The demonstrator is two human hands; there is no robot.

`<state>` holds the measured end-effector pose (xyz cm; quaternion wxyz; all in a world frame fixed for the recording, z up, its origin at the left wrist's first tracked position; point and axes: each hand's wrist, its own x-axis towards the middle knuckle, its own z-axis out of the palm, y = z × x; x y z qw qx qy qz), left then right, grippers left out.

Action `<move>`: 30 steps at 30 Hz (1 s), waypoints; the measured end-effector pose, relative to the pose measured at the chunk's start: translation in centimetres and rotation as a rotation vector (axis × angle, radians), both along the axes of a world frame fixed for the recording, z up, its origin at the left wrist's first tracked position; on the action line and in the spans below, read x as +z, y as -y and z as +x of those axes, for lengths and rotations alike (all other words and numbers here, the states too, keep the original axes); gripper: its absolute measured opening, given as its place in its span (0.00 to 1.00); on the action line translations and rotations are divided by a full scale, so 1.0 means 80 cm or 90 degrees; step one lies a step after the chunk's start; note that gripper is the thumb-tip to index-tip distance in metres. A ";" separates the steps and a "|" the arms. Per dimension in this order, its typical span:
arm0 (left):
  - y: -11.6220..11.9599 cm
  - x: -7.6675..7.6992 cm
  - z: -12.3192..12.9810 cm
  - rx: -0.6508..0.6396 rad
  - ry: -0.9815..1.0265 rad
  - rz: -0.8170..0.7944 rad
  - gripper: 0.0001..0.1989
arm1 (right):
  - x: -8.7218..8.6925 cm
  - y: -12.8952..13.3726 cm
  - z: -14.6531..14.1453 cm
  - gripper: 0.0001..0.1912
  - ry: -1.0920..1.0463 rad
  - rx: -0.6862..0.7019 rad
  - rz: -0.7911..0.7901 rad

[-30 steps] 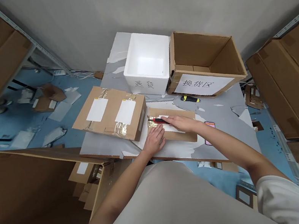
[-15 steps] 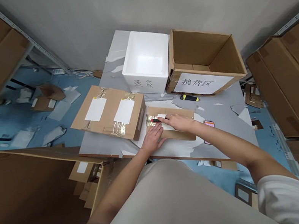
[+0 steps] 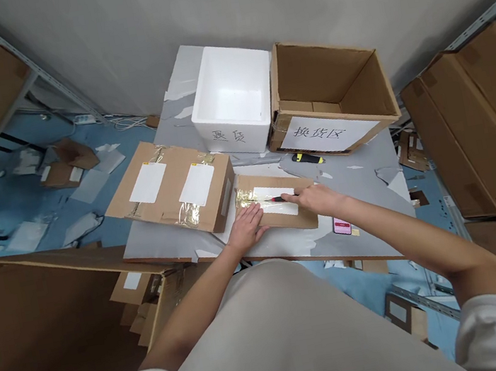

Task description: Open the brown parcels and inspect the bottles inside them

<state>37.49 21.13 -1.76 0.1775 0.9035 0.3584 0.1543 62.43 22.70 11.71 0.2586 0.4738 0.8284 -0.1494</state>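
Small box flat on the table, knife on its top, both hands on the job

Small box (image 3: 295,220) lies on the near half of the table (image 3: 368,190), in front of the wearer; clear tape (image 3: 244,196) shows at its left end, white label (image 3: 283,208) in the middle of the top; right hand (image 3: 315,198) has its fingers curled closed round a red-and-black knife (image 3: 276,199), index finger stretched along the handle; knife lies low across the label, thin end pointing left at the tape; whether the edge is in the cardboard, too small to tell.

Left hand (image 3: 244,227) is palm down on the near left part of the small box; fingers extended and slightly apart, fingertips by the tape and the label's left edge; it presses on the box, nothing gripped.

Around it: large box (image 3: 169,202) just beside on the left, taped, two white labels on top; white foam box (image 3: 230,137) behind, handwriting on its front; open cardboard box (image 3: 327,75) touching or almost touching the foam box on its right, handwritten sheet (image 3: 328,133) on the front; yellow-and-black cutter (image 3: 307,158) lies between the small box and that open box; phone (image 3: 342,225), screen lit, just off the small box's near right corner; yellow scrap (image 3: 355,232) beside the phone; stacked cartons (image 3: 468,127) over on the right, well apart from the hands.
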 end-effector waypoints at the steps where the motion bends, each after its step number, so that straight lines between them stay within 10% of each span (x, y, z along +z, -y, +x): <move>1: 0.000 0.000 0.000 0.000 -0.003 0.001 0.25 | 0.004 0.007 0.016 0.34 0.011 -0.012 -0.002; 15: -0.002 0.010 0.004 0.006 -0.047 0.002 0.25 | 0.022 0.117 0.158 0.34 -0.001 -0.194 0.082; 24: -0.021 0.048 0.016 -0.005 -0.126 0.020 0.42 | -0.097 0.187 0.138 0.29 -0.564 -0.772 0.099; 30: -0.056 0.057 0.041 -0.019 -0.252 -0.009 0.66 | -0.130 0.192 0.112 0.33 -0.748 -0.875 0.034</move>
